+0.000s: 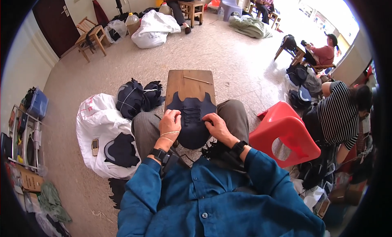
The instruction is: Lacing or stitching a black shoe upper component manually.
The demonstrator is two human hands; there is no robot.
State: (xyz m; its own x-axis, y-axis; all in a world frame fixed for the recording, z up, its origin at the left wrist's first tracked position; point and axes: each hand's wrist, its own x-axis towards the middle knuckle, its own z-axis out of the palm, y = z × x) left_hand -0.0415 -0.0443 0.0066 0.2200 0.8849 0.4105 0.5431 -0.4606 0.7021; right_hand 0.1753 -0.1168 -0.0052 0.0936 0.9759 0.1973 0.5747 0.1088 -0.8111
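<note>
A dark shoe upper (pixel 192 133) lies flat across my knees and the near end of a small wooden bench (pixel 175 80), its laces (pixel 192 114) crossing in rows down the middle. My left hand (pixel 170 123) has its fingers curled onto the upper's left edge. At the right edge, my right hand (pixel 217 126) pinches the material between thumb and fingers. A thin wooden stick (pixel 197 79) rests near the bench's far end. Whatever lies beneath my fingertips is hidden.
To my left sit tied bundles of dark pieces (pixel 130 100) and a white sack (pixel 96 114) bearing a mobile phone (pixel 95 147) and another dark piece. A red plastic stool (pixel 286 133) stands close on my right. Beyond it, a person in a striped shirt (pixel 337 114) bends over.
</note>
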